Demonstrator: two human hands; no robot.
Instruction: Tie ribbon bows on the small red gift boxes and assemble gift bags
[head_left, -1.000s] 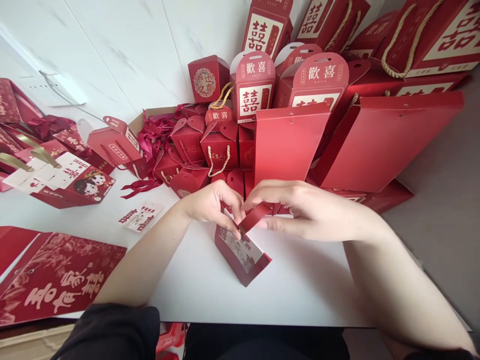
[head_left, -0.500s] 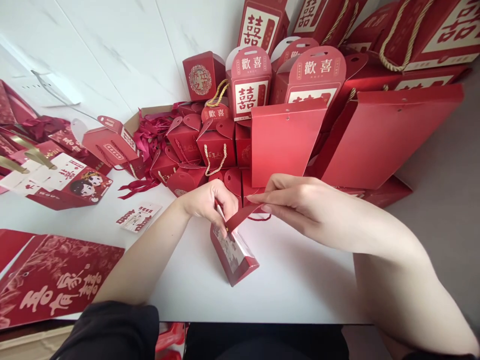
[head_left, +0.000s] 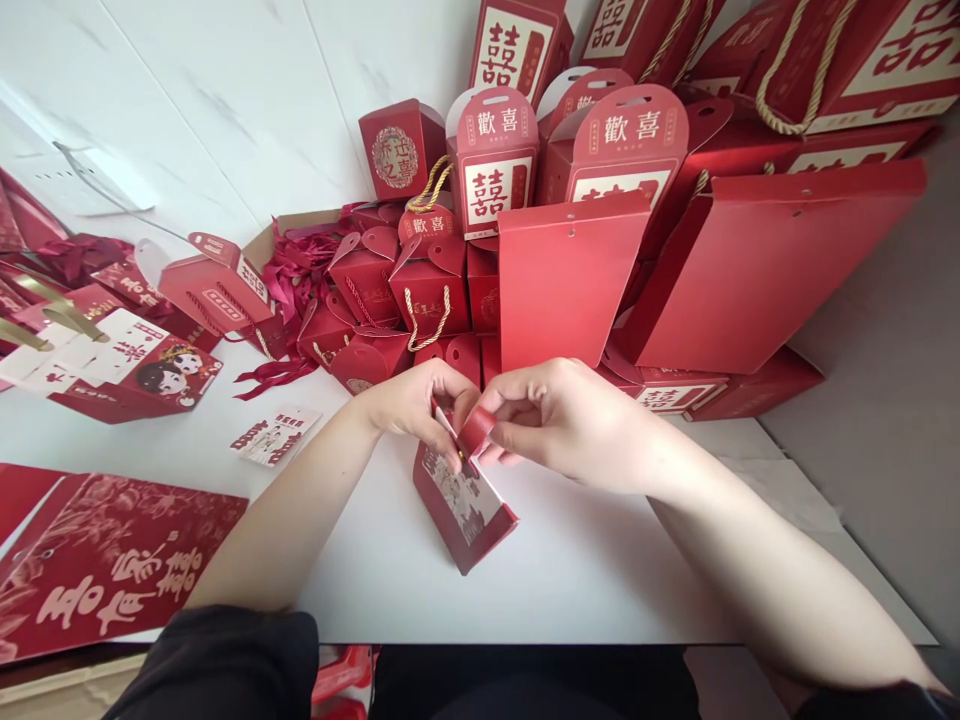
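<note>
A small red gift box (head_left: 466, 505) with a pale printed panel stands tilted on the white table, gripped near its upper edge by my left hand (head_left: 427, 410). My left thumb presses on the panel beside a small gold-coloured spot. A red ribbon (head_left: 477, 432) bends in a loop at the box's top edge. My right hand (head_left: 562, 425) pinches this ribbon between thumb and fingers, close against the left fingertips. The ribbon's far end is hidden behind the fingers.
Many red gift boxes (head_left: 427, 285) are stacked behind my hands, with two large red panels (head_left: 574, 290) at the right. Left are a printed card (head_left: 276, 436), a flat red bag (head_left: 127, 560), dark red ribbons (head_left: 304, 265) and white-and-red boxes (head_left: 127, 355). The white table (head_left: 600, 580) ends near my body.
My right hand has moved left and closer to the box. The ribbon, stretched out straight before, now curls into a loop. My left hand keeps its hold on the box.
</note>
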